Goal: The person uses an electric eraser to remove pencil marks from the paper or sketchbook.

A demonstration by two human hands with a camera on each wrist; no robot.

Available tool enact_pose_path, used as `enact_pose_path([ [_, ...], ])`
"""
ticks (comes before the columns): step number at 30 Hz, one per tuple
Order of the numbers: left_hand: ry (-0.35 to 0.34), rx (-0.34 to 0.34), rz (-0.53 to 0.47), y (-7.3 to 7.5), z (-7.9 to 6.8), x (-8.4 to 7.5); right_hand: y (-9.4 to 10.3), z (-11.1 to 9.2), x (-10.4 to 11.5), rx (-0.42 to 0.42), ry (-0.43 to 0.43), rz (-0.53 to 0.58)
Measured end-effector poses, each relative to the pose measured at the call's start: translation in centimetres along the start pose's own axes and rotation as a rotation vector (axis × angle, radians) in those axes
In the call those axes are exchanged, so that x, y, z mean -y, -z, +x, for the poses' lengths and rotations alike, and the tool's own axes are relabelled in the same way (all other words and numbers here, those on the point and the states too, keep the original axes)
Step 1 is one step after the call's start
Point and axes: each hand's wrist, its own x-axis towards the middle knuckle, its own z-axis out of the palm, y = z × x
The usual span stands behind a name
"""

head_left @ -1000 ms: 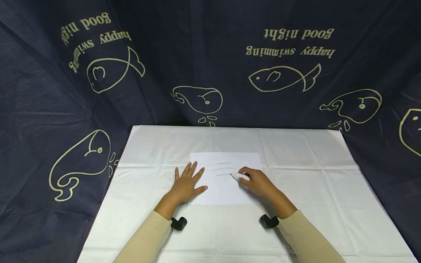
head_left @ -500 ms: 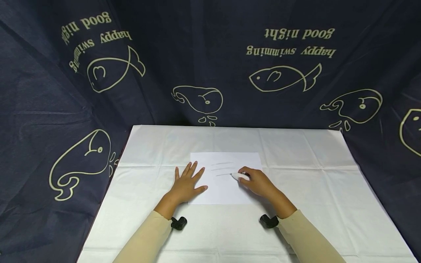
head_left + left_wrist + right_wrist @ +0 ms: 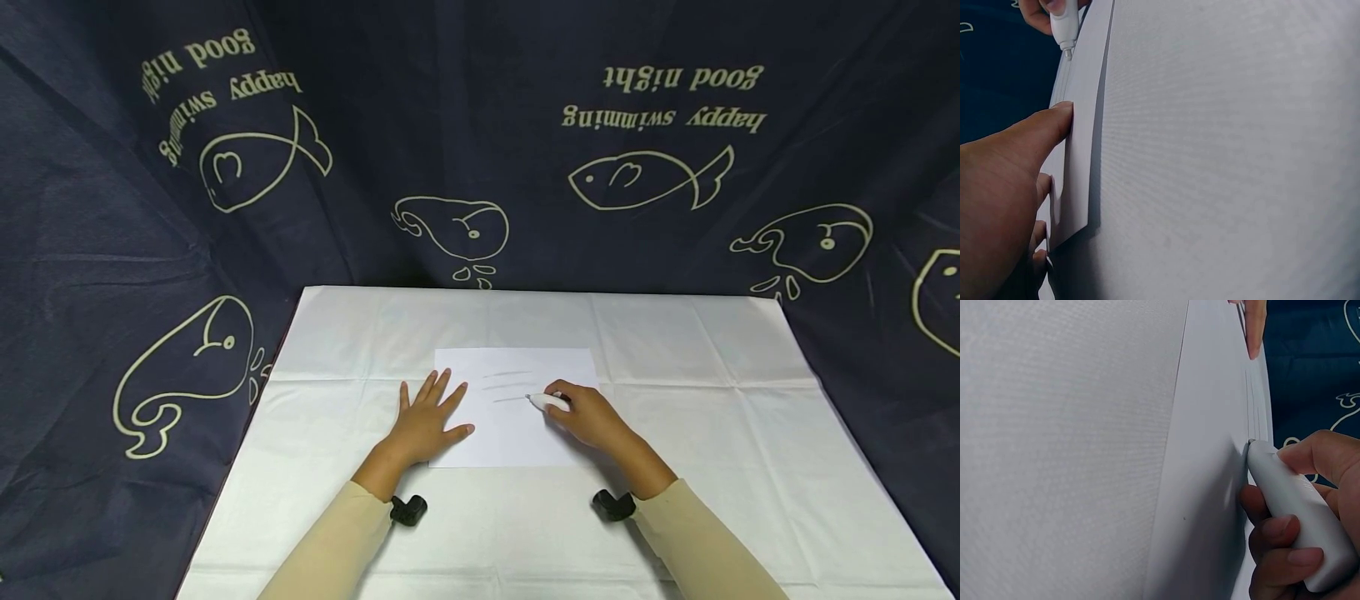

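A sheet of white paper [image 3: 510,442] lies on the white-covered table, with three faint grey strokes [image 3: 506,387] on it. My left hand [image 3: 423,425] rests spread over the sheet's left edge, its thumb [image 3: 1057,122] pressing the paper. In my right hand [image 3: 588,415] is a white correction pen [image 3: 1297,512] with a thick body and a small metal tip. Thumb and fingers grip its body. The tip meets the paper at the right end of the lowest stroke.
White cloth [image 3: 720,450] with fold creases covers the table. A dark blue curtain [image 3: 480,108] printed with fish, whales and lettering hangs behind and at both sides. Each wrist carries a small black camera [image 3: 614,505].
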Motion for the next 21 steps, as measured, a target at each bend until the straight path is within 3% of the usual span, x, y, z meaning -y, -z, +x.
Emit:
enact_pose_path([
  [21, -0.001, -0.003, -0.005, 0.01, -0.04, -0.05, 0.01, -0.02, 0.31, 0.023, 0.005, -0.003],
])
